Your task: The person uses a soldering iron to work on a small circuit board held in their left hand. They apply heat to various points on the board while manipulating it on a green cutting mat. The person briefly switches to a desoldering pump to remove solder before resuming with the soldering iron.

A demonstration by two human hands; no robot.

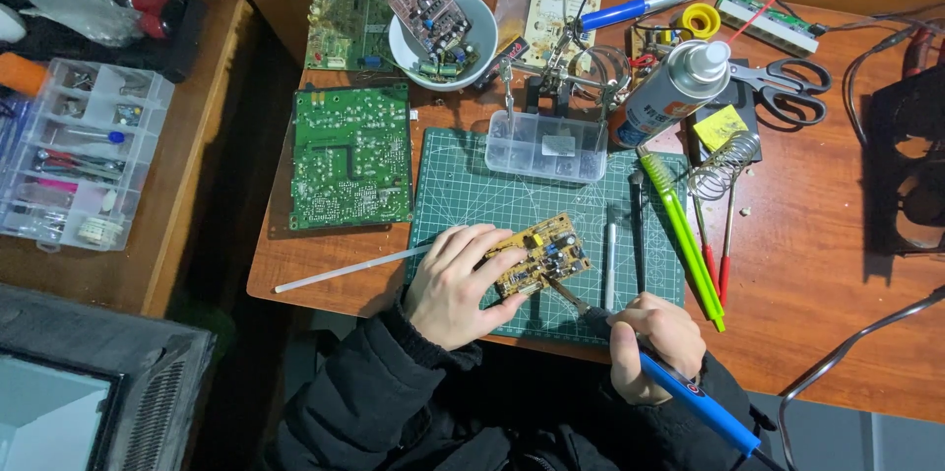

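- Right hand (655,343) is closing in a fist around a blue soldering iron (701,402), gripping it like a pen; the tip is angling up-left and touching the near edge of the board.
- Left hand (455,279) is lying half open, fingers spread, pinning the left side of a small yellow circuit board (541,252) flat against the green cutting mat (463,190); the thumb is pressing at the near edge.
- Board is sitting near the mat's front centre, component side up. Judged light, rigid and brittle, with parts standing proud; best held by the bare edges, as the left hand is doing now.
- Just right of the board, 1 slim grey tool and 1 green-handled brush (681,235) are lying on the mat.
- A white rod (349,269) is resting on the wooden table (817,274), left of the mat.
- Further back: a clear parts box (546,146), a larger green board (351,156), a spray can (674,92).
- At the far edge: a white bowl (477,38) holding another board, and scissors (792,87).
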